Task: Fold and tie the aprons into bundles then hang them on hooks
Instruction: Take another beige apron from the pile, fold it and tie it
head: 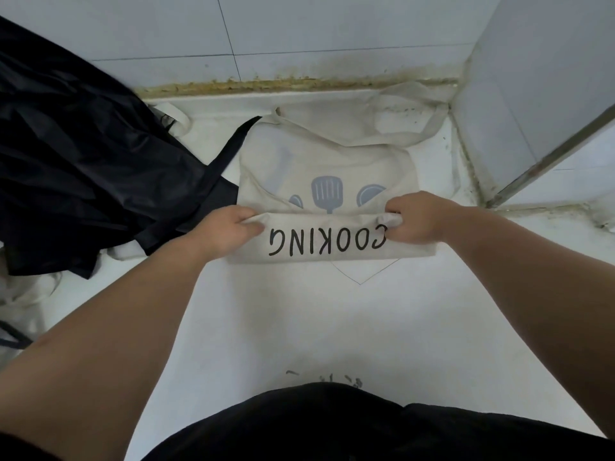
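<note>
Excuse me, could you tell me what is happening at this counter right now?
A person is folding a beige apron printed with COOKING on a white counter. The left hand and right hand each pinch one end of the near fold, whose lettering reads upside down. The straps lie loose toward the wall, so nothing is tied yet. A black apron sits crumpled in a heap to the left.
</note>
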Demonstrator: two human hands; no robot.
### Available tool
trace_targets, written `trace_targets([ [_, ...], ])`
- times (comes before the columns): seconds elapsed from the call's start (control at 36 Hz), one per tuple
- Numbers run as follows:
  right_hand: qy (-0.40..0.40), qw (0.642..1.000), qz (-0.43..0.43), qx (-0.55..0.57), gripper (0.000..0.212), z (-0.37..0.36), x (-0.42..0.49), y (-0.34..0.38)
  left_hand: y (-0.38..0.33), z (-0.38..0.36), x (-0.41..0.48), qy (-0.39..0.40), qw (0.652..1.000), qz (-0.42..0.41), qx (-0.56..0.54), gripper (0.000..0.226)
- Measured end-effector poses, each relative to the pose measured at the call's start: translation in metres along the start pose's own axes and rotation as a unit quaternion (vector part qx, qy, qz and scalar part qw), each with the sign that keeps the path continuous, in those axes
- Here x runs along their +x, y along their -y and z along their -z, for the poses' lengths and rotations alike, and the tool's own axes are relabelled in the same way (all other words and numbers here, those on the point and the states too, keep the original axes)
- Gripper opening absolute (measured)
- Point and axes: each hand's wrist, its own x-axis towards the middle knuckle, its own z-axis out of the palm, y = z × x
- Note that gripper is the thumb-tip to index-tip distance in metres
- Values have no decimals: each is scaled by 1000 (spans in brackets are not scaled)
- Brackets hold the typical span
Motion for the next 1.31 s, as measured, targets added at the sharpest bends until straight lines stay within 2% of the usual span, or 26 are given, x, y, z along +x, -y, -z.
trace_targets([
  [0.11, 2, 1000, -20, 3, 25, 0, 3, -10, 5, -5, 7, -18, 1000, 7, -16, 20],
  [0.19, -13, 997, -61, 51, 36, -2, 4, -17, 7, -7, 10, -42, 999, 13, 7, 22],
  [0.33, -68, 982, -120, 127, 42, -11, 2, -20, 13, -9, 15, -83, 996, 29, 31, 26],
  [0.53, -147, 951, -200, 186, 54, -28, 0, -17, 15, -26, 12, -172, 979, 96, 54, 40],
  [0.61, -160, 959, -220, 85, 46, -36, -1, -9, 1, -40, 1, -242, 959, 111, 98, 45],
  [0.67, -176, 966, -186, -38, 46, -41, 0, 3, -12, -52, -5, -285, 939, 60, 185, 55],
  [0.72, -188, 974, -81, -93, 47, -48, 4, 20, -27, -66, -7, -250, 936, -77, 238, 61],
  [0.78, -138, 989, 9, -57, 51, -56, 6, 38, -37, -83, -6, -134, 936, -204, 253, 56],
  [0.81, -98, 994, 27, -43, 56, -61, 6, 44, -40, -90, -6, -73, 937, -222, 261, 54],
  [0.86, -60, 996, 35, -61, 61, -68, 8, 44, -35, -97, -3, 3, 942, -179, 283, 55],
  [0.92, -68, 995, 25, -66, 66, -71, 9, 33, -23, -93, -1, -11, 943, -127, 306, 62],
  [1.0, -74, 996, 3, -58, 87, -69, 6, 18, -4, -79, 0, -38, 939, -93, 328, 73],
  [1.17, -59, 997, 24, -46, 111, -65, 5, 10, 1, -63, -1, -9, 951, -94, 295, 97],
  [1.31, -77, 995, 32, -51, 109, -71, -8, 14, 2, -61, -16, 12, 957, -97, 275, 107],
])
